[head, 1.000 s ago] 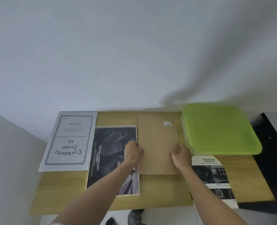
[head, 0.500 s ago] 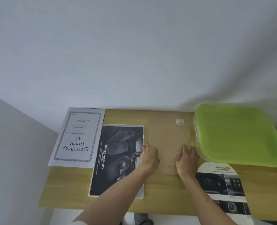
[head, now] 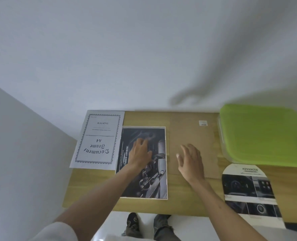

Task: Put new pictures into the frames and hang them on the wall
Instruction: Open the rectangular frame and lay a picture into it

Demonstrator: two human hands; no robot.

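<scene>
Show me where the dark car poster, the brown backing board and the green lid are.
dark car poster (head: 153,185), head view, lower middle of the print
brown backing board (head: 187,129), head view, bare upper area
green lid (head: 264,134), head view, centre of top

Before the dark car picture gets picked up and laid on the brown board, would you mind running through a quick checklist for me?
1. Left hand on the dark car picture: ok, it rests flat on it.
2. Right hand free: ok, open above the brown board, holding nothing.
3. Brown board clear of other sheets: ok.
4. Picture lying flat on the table: ok.
5. Picture overlapped by the document sheet: cannot tell; their edges meet.
6. Frame ready nearby: cannot tell, none is plainly visible.
</scene>
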